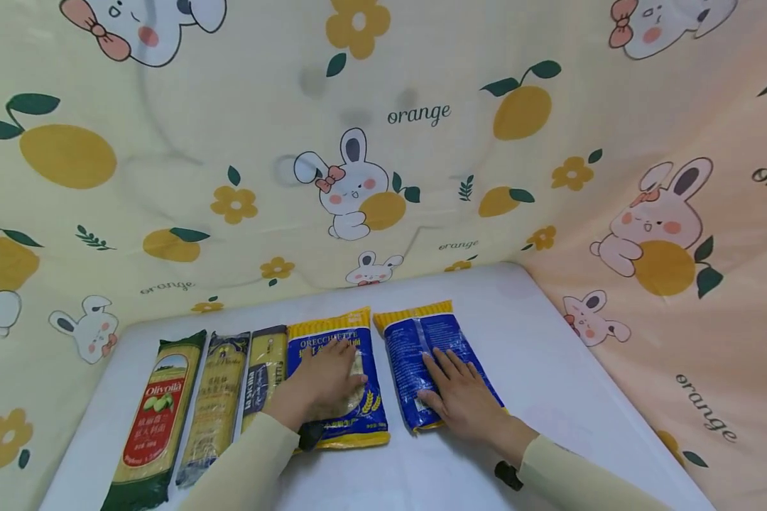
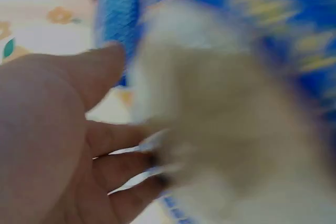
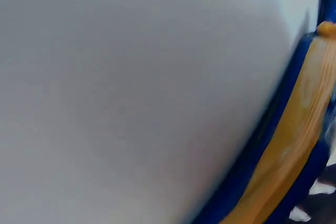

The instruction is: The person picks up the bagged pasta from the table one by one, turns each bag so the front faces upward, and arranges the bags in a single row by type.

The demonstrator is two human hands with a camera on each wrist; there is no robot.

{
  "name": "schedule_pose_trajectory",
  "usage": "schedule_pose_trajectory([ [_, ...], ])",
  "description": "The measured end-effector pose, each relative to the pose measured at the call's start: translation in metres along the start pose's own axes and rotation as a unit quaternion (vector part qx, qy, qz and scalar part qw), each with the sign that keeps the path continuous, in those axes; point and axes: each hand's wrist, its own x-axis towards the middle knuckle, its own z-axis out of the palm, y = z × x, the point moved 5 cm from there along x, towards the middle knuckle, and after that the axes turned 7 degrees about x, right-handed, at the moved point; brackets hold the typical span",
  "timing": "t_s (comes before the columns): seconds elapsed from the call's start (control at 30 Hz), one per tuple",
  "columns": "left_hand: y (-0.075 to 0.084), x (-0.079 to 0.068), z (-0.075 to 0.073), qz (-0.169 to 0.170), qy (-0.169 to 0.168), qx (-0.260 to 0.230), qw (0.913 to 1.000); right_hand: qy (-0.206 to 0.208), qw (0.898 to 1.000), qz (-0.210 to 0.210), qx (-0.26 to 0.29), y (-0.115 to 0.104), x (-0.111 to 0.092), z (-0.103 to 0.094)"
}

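My left hand (image 1: 322,380) lies over the blue and yellow bag of orecchiette pasta (image 1: 366,362), fingers spread loosely across its front. Blurred in the left wrist view, the bag (image 2: 226,103) shows a pale window, with the thumb and fingers of the left hand (image 2: 68,135) lying apart at its side. To the right, my right hand (image 1: 466,404) rests with extended fingers on a second blue and yellow bag (image 1: 409,362), whose printed text and centre seam face up. Only the bag's edge (image 3: 283,161) is plain in the right wrist view. The palms' undersides are hidden in the head view.
Left of the orecchiette bag, three long pasta packs lie side by side: a red and green Olivoilà pack (image 1: 160,411), a clear-fronted pack (image 1: 214,404) and a dark-labelled pack (image 1: 265,369). They lie on a white table (image 1: 550,397), backed by a rabbit-and-orange patterned cloth (image 1: 262,142).
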Motion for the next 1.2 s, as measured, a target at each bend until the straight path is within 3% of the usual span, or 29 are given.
schedule_pose_trajectory([
  [0.1,0.005,0.017,-0.020,0.005,0.023,-0.004,0.9997,0.041,0.999,-0.021,-0.019,0.009,-0.011,-0.010],
  [0.2,0.016,0.039,-0.035,0.014,0.053,0.026,0.9982,0.088,0.994,-0.028,-0.061,0.020,-0.020,-0.018],
  [0.4,0.052,0.090,-0.046,0.030,0.092,0.084,0.9917,0.156,0.975,-0.038,-0.152,0.037,-0.031,-0.030],
  [0.53,0.074,0.114,-0.042,0.050,0.116,0.106,0.9863,0.177,0.964,-0.028,-0.194,0.045,-0.040,-0.034],
  [0.7,0.094,0.134,-0.030,0.061,0.134,0.103,0.9839,0.158,0.960,0.010,-0.233,0.053,-0.049,-0.033],
  [0.97,0.100,0.149,-0.006,0.022,0.103,0.097,0.9897,0.152,0.963,0.022,-0.223,0.052,-0.053,-0.026],
  [1.2,0.101,0.157,0.002,0.028,0.130,0.099,0.9861,0.202,0.954,0.001,-0.219,0.046,-0.049,-0.032],
])
